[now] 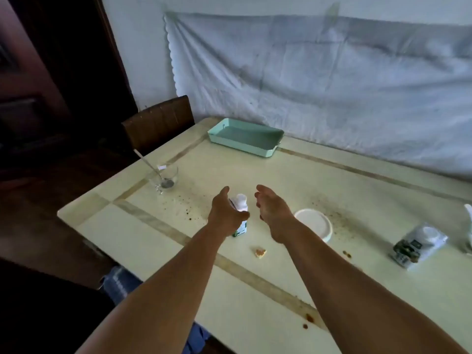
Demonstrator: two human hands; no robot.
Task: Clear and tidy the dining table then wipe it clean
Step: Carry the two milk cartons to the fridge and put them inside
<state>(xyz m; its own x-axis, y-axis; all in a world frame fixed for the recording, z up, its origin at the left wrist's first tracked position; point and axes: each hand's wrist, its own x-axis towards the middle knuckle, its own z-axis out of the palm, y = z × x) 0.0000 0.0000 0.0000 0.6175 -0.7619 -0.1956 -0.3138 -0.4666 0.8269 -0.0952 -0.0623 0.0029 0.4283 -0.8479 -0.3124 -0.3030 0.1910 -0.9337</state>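
A small white-capped carton (241, 203) stands upright on the cream table (255, 290). My left hand (224, 213) is around its left side, thumb across the front, fingers hidden behind it. My right hand (272, 210) hovers just right of the carton, fingers relaxed, holding nothing. A white plate (315, 222) lies right of that hand. A glass bowl with a spoon (164, 176) sits near the left edge. A food scrap (260, 252) lies in front of the carton. Crumbs and brown stains dot the surface.
A mint green tray (217, 132) sits at the far side against the cloth-covered wall. A packet (417, 245) lies at the right, with a white object (468, 210) at the frame edge. A brown chair (158, 121) stands at the table's far left corner.
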